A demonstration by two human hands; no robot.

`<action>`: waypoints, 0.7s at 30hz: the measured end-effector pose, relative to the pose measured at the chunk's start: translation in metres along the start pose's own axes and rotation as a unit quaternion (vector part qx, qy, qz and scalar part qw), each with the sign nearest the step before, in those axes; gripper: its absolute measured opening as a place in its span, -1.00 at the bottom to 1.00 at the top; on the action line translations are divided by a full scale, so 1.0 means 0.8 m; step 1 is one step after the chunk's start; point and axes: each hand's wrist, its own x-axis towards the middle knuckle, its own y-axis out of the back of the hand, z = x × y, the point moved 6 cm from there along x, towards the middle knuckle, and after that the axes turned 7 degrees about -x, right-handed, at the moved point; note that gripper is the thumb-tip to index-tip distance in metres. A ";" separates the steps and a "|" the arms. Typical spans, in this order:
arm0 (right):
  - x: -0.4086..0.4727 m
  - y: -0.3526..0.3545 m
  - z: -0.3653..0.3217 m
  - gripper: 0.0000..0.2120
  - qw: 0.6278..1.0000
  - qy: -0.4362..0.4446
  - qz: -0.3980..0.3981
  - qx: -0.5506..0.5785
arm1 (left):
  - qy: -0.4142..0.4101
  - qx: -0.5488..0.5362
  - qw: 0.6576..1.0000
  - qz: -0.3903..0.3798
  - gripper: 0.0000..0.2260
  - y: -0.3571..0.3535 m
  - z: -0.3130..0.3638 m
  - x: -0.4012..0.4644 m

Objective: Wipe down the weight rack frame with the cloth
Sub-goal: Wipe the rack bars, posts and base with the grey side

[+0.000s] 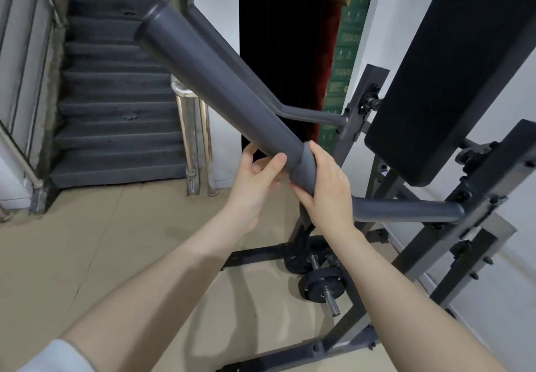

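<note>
A thick grey padded arm (208, 81) of the weight rack frame (478, 212) slants up to the left across the middle of the view. My left hand (258, 180) curls round its lower part from the left, thumb on top. My right hand (327, 189) wraps the narrower grey bar just below the padding, fingers underneath. No cloth shows in either hand. A second, thinner grey arm (304, 114) runs behind the first.
A black padded bench back (452, 67) stands at the right on the dark frame. A dumbbell with black plates (322, 281) lies on the tan floor inside the frame's base. Grey stairs (116, 96) with steel railing posts (191, 139) rise at the back left.
</note>
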 end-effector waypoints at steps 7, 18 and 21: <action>-0.056 -0.018 0.146 -0.41 0.983 -0.100 -0.143 -0.064 | 0.067 0.052 0.996 -0.041 -0.70 -0.035 -0.091 -0.017; -0.058 -0.013 0.166 -0.27 0.983 0.115 -0.138 -0.021 | 0.086 -0.011 0.992 0.089 -0.66 -0.079 -0.169 -0.012; -0.069 0.001 0.244 -0.28 0.972 0.118 -0.176 -0.104 | 0.106 -0.005 0.990 0.092 -0.69 -0.098 -0.195 -0.014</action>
